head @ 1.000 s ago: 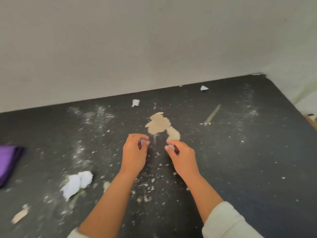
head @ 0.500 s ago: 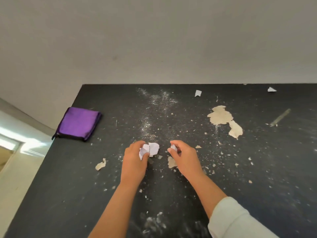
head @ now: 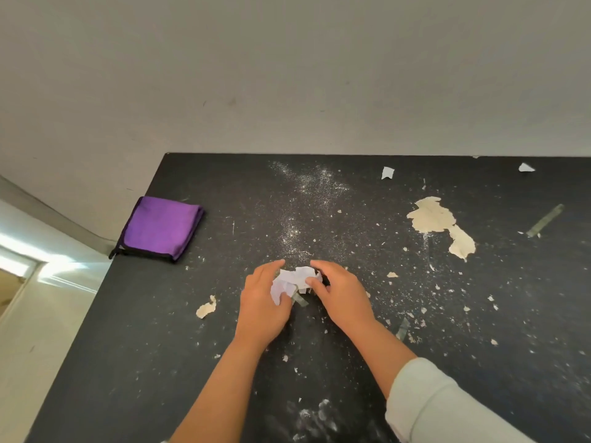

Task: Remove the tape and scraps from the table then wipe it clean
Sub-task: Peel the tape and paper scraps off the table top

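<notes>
- At the near edge of the dark table [head: 160,362], smeared white powder [head: 315,414] is seen; it is judged to be left for the wiping step, since it cannot be picked up by hand.
- A pale sleeve [head: 447,407] is worn pushed back on the right forearm, probably so that it is kept out of the dust.
- A clump of white paper scraps [head: 295,279] is held between the two hands, just above or on the table; which cannot be told. The scraps are apparently being gathered into one wad so that they can be carried off together.
- The left hand [head: 262,302] is cupped round the clump's left side, fingers curled against the paper.
- The right hand [head: 342,295] is closed on the clump's right side, thumb and fingers pinching it.
- A strip of clear tape [head: 300,300] is seen hanging under the clump; it seems to be stuck to the paper.
- Tan flakes [head: 206,308] and another tape strip [head: 403,327] lie nearby, not yet collected.
- Farther off, a large tan patch [head: 441,225], a long tape strip [head: 545,220] and two white scraps [head: 387,172] remain.
- A folded purple cloth [head: 160,228] is parked at the far left corner, overhanging the edge, presumably kept for wiping.
</notes>
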